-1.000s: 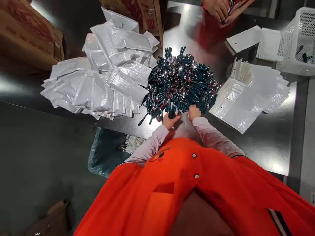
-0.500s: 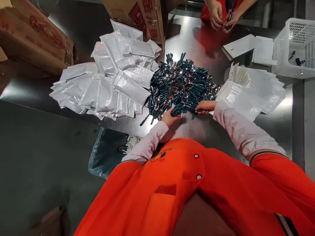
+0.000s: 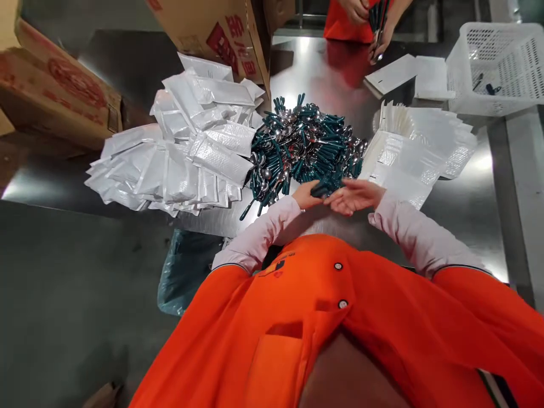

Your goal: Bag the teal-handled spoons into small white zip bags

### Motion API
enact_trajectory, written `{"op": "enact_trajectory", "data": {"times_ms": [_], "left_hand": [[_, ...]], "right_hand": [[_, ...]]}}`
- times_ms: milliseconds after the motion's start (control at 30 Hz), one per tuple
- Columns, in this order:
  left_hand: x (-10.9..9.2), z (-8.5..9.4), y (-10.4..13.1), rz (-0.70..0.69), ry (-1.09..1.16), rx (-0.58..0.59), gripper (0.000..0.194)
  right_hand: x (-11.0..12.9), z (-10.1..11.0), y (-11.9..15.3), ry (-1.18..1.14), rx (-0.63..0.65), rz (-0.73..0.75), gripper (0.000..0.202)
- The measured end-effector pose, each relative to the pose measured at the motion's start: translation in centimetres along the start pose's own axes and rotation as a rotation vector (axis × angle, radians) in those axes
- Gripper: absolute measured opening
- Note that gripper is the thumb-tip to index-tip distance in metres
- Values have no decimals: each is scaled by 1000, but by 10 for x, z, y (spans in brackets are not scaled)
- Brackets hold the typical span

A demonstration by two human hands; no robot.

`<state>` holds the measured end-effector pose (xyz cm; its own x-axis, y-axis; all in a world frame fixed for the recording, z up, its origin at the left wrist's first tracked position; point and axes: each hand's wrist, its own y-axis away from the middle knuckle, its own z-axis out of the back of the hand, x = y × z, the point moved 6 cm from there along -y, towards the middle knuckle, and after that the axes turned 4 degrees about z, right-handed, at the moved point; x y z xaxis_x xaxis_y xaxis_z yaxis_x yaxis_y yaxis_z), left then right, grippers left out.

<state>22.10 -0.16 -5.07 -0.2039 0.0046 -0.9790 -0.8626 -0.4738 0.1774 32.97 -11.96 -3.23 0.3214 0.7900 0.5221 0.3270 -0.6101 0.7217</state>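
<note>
A heap of spoons (image 3: pixel 297 141) with dark green handles and shiny metal bowls lies on the steel table. At its near edge, my left hand (image 3: pixel 306 195) is closed around a bunch of spoons, whose green handle ends (image 3: pixel 323 188) stick out toward the right. My right hand (image 3: pixel 356 196) is beside it, palm partly turned up and fingers stretched out. Its fingertips reach those handle ends; I see nothing gripped in it. The bowls of the held spoons are hidden.
Left of the heap lie piled white padded mailers (image 3: pixel 170 164), with cardboard boxes (image 3: pixel 221 39) behind. A stack of flat white mailers (image 3: pixel 408 153) is on the right, near a white plastic basket (image 3: pixel 476 93). Across the table, a co-worker's hands (image 3: pixel 380 42) hold spoons.
My right hand has moved left from the heap's right edge to my left hand, and its fingers have opened. My left hand has shifted slightly right. The co-worker's hands have raised spoons.
</note>
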Motion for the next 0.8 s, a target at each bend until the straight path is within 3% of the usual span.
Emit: {"op": "enact_trajectory", "data": {"times_ms": [67, 167, 233, 333, 467, 600, 700, 800], "left_hand": [[0, 4, 4, 94, 258, -20, 30], [-8, 7, 9, 91, 597, -133, 40], [-13, 1, 11, 51, 686, -164, 48], [-11, -16, 13, 52, 689, -116, 57], [3, -24, 18, 100, 678, -149, 62], [8, -11, 20, 145, 692, -302, 70], [3, 6, 17, 114, 755, -448, 68], [2, 17, 13, 114, 801, -568, 67]], "right_hand": [[1, 9, -2, -105, -183, 162, 70], [-17, 13, -18, -318, -538, 314, 58], [-29, -8, -41, -455, -496, 353, 55], [-30, -38, -69, -591, -377, 424, 50], [-28, -49, -82, -756, -393, 377, 41], [-36, -49, -78, -779, -304, 310, 39], [-42, -45, -70, -616, -275, 423, 5], [-44, -44, -66, -417, -311, 625, 31]]}}
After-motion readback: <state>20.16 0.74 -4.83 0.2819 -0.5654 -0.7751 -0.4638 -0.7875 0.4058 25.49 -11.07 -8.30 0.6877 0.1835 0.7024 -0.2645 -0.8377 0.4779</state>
